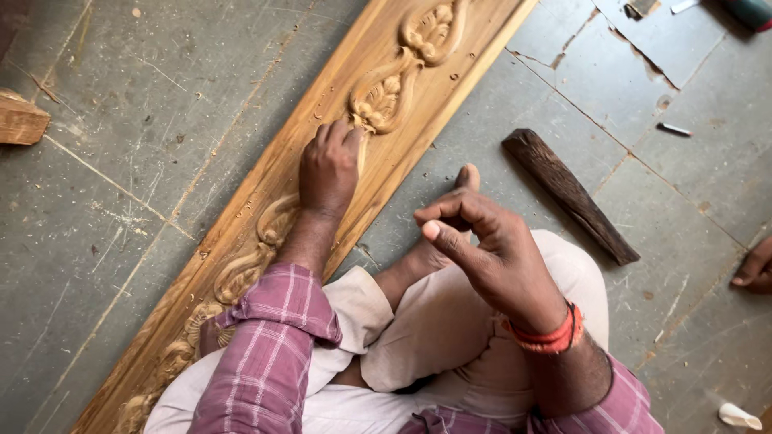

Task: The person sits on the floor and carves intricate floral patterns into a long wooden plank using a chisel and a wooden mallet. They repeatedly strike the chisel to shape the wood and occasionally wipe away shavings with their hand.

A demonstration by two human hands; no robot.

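Grey stone floor (121, 201), scratched and dusty, fills the frame, and the person sits on it with legs folded. Across the floor, from the lower left of the frame to the upper middle, lies a long wooden plank (450, 76) with a carved leaf pattern (386, 96) along its centre.

Near the middle of the frame, the left hand (328, 169) rests on the plank, its fingers curled together and pressed on the carving just below a leaf shape; whether a small tool is inside the fist I cannot tell. The right hand (482, 241) is raised above the knee, a little right of centre, holding nothing, with the thumb touching the bent fingers and a red band (551, 336) at the wrist.

A dark wooden mallet (571, 197) lies on the floor to the right of the plank, apart from both hands. A wood block (20, 120) is at the left edge, and another person's hand (756, 265) shows at the right edge.

The step in hand seems to be checking or cleaning the carved detail. The next move probably needs a steady left hand on the leaf, and the right hand must reach for the mallet.
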